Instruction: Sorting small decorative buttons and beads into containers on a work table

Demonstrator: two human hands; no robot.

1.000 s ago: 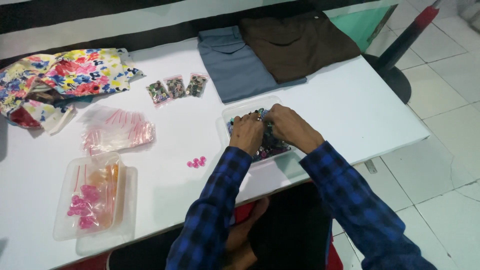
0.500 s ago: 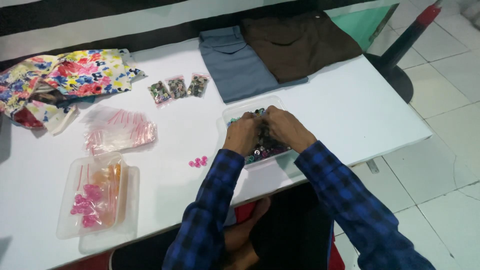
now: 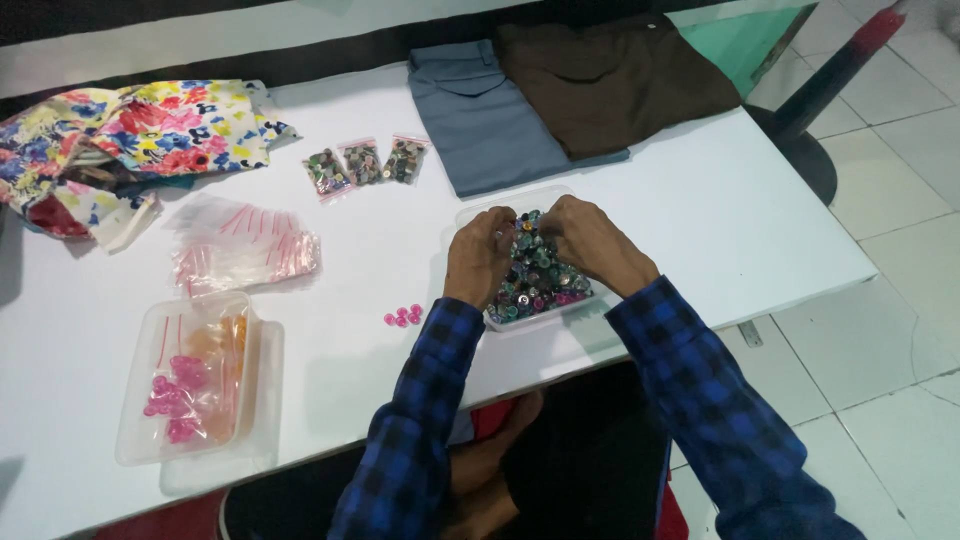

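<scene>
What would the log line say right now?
left hand: in button tray | right hand: in button tray | table: three button bags

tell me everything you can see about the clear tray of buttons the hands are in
The tray is a shallow, clear plastic box with rounded corners and no lid on it. It lies flat on the white table near the front edge, just below the folded grey cloth. It is heaped with small round buttons in dark, green, pink and silver tones. The left hand and right hand rest over its far half, fingertips among the buttons.
</scene>
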